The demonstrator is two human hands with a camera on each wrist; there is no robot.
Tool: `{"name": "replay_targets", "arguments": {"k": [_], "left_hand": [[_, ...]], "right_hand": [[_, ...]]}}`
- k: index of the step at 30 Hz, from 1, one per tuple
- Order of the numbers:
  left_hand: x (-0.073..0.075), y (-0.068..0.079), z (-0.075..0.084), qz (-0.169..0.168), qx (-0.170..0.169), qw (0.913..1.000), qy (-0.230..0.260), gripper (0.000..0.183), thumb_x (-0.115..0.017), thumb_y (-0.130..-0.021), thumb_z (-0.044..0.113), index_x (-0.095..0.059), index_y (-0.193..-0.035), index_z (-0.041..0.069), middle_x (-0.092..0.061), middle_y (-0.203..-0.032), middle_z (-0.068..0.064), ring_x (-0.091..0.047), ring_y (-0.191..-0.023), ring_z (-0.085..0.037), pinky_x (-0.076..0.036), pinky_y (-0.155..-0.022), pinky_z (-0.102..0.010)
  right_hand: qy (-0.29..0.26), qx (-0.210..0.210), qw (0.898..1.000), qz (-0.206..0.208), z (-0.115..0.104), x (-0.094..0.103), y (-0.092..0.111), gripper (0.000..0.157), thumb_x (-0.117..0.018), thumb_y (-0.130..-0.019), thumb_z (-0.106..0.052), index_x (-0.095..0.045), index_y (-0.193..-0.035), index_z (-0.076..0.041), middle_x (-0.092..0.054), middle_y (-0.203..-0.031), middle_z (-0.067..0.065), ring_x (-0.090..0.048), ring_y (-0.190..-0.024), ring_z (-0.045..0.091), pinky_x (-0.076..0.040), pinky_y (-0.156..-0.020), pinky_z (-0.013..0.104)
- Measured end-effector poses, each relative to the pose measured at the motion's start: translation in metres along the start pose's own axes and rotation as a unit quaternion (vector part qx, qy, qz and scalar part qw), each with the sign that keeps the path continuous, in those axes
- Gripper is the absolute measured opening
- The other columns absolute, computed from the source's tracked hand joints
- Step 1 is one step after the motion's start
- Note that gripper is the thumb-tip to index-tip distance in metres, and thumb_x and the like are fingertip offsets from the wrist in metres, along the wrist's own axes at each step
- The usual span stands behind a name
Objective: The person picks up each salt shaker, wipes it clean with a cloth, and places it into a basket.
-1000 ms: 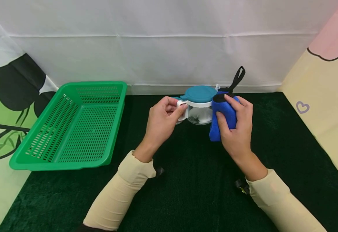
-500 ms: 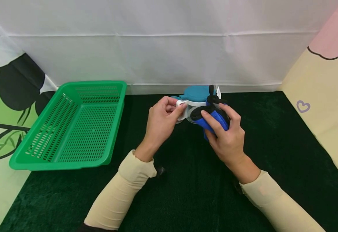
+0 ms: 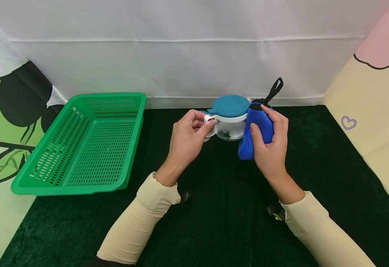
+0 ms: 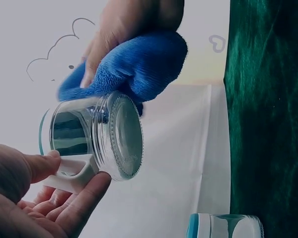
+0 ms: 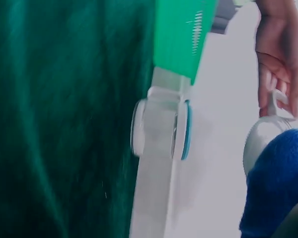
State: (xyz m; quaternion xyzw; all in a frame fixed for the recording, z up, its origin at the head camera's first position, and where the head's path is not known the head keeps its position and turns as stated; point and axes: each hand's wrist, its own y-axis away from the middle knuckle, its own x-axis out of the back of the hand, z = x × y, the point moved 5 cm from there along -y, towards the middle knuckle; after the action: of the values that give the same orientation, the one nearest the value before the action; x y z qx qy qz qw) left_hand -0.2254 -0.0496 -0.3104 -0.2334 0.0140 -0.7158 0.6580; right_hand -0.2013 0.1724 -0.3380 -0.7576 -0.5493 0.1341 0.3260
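Note:
My left hand [image 3: 186, 144] pinches the white handle [image 3: 211, 124] of a clear glass jar [image 3: 228, 129] with a flat teal lid [image 3: 231, 105]. In the left wrist view the jar's ribbed base [image 4: 126, 136] is lifted off the table. A blue cloth [image 3: 259, 131] with black trim and a hanging loop is bunched in my right hand [image 3: 274, 148]. It lies against the jar's right side, which it hides in the head view. Behind my left hand, mostly hidden there, a second similar jar [image 5: 159, 129] stands on the table.
A green plastic basket [image 3: 131, 148] with slotted walls stands at the left. Dark green fabric [image 3: 214, 222] covers the table. A white sheet [image 3: 194, 70] hangs along the back edge, with printed panels [image 3: 375, 118] at both sides.
The cloth in my right hand moved left across the jar's front and lid, then returned to its right side. My left hand has stayed on the handle, nearly still.

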Motion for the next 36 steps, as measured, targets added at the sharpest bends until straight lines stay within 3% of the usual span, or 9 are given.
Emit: {"name": "replay_targets", "arguments": {"k": [5,8,11,14,19,22,25,30,36], "left_hand": [[0.0,0.0,-0.001,0.001,0.004,1.0,-0.002,0.022,-0.07,-0.101,0.025,-0.064,-0.111,0.006,-0.076,-0.098,-0.003,-0.072,-0.087,-0.012,-0.06,-0.082,-0.032],[0.0,0.001,-0.002,-0.001,0.004,1.0,-0.002,0.023,-0.07,-0.101,0.025,-0.064,-0.111,0.005,-0.076,-0.098,-0.003,-0.072,-0.088,-0.012,-0.06,-0.082,-0.031],[0.0,0.0,-0.001,-0.001,0.003,1.0,0.002,0.024,-0.069,-0.101,0.025,-0.063,-0.111,0.005,-0.076,-0.101,-0.005,-0.073,-0.09,-0.013,-0.06,-0.083,-0.032],[0.001,0.0,0.0,0.003,0.002,1.0,0.005,0.024,-0.07,-0.101,0.025,-0.063,-0.111,0.005,-0.077,-0.103,-0.006,-0.074,-0.091,-0.014,-0.06,-0.084,-0.032],[0.003,0.0,0.001,0.008,0.002,0.9999,0.008,0.024,-0.07,-0.1,0.024,-0.063,-0.111,0.004,-0.077,-0.103,-0.006,-0.074,-0.091,-0.014,-0.06,-0.084,-0.032],[0.003,-0.001,0.0,0.009,0.002,0.9999,0.007,0.025,-0.071,-0.1,0.025,-0.063,-0.111,0.003,-0.077,-0.101,-0.006,-0.075,-0.089,-0.014,-0.06,-0.082,-0.031],[0.003,0.0,-0.001,0.009,0.004,0.9999,0.003,0.025,-0.071,-0.1,0.025,-0.064,-0.111,0.003,-0.077,-0.098,-0.006,-0.074,-0.087,-0.014,-0.061,-0.079,-0.03],[0.003,0.001,-0.001,0.006,0.005,1.0,0.003,0.024,-0.07,-0.101,0.024,-0.063,-0.11,0.004,-0.077,-0.097,-0.005,-0.074,-0.087,-0.013,-0.061,-0.078,-0.03],[0.002,0.001,0.0,0.006,0.004,1.0,-0.001,0.023,-0.07,-0.1,0.024,-0.063,-0.11,0.005,-0.077,-0.098,-0.004,-0.073,-0.088,-0.013,-0.06,-0.082,-0.03]], "right_hand": [[-0.071,-0.13,0.989,-0.024,0.015,0.001,-0.001,0.047,-0.059,-0.106,-0.019,-0.046,-0.151,-0.014,-0.05,-0.145,0.006,-0.049,-0.13,0.027,-0.043,-0.104,0.054],[-0.075,-0.142,0.987,-0.028,0.014,0.002,0.0,0.047,-0.058,-0.106,-0.021,-0.046,-0.151,-0.016,-0.05,-0.146,0.005,-0.048,-0.131,0.028,-0.042,-0.104,0.055],[-0.041,-0.076,0.996,-0.019,0.003,0.002,-0.001,0.046,-0.061,-0.104,-0.017,-0.051,-0.149,-0.015,-0.049,-0.144,0.007,-0.048,-0.13,0.026,-0.044,-0.102,0.053],[0.012,0.029,0.999,-0.003,-0.014,0.0,0.0,0.044,-0.066,-0.1,-0.015,-0.058,-0.144,-0.013,-0.045,-0.144,0.013,-0.046,-0.132,0.027,-0.043,-0.103,0.05],[0.124,0.165,0.978,-0.007,-0.033,-0.011,0.012,0.036,-0.065,-0.103,-0.028,-0.06,-0.137,-0.018,-0.037,-0.148,0.019,-0.05,-0.131,0.041,-0.045,-0.107,0.057],[0.177,0.204,0.963,-0.024,-0.035,-0.016,0.021,0.033,-0.061,-0.105,-0.028,-0.058,-0.137,-0.023,-0.034,-0.148,0.019,-0.055,-0.123,0.048,-0.049,-0.101,0.061],[0.193,0.212,0.957,-0.04,-0.034,-0.018,0.025,0.035,-0.061,-0.105,-0.025,-0.055,-0.139,-0.024,-0.032,-0.148,0.019,-0.055,-0.122,0.05,-0.049,-0.101,0.061],[0.172,0.189,0.966,-0.029,-0.031,-0.016,0.02,0.035,-0.061,-0.105,-0.031,-0.056,-0.139,-0.022,-0.033,-0.149,0.019,-0.053,-0.127,0.047,-0.048,-0.103,0.06],[0.046,0.078,0.996,0.006,-0.014,-0.007,0.006,0.044,-0.071,-0.097,-0.01,-0.059,-0.139,-0.011,-0.038,-0.146,0.018,-0.044,-0.133,0.032,-0.042,-0.106,0.052]]}}
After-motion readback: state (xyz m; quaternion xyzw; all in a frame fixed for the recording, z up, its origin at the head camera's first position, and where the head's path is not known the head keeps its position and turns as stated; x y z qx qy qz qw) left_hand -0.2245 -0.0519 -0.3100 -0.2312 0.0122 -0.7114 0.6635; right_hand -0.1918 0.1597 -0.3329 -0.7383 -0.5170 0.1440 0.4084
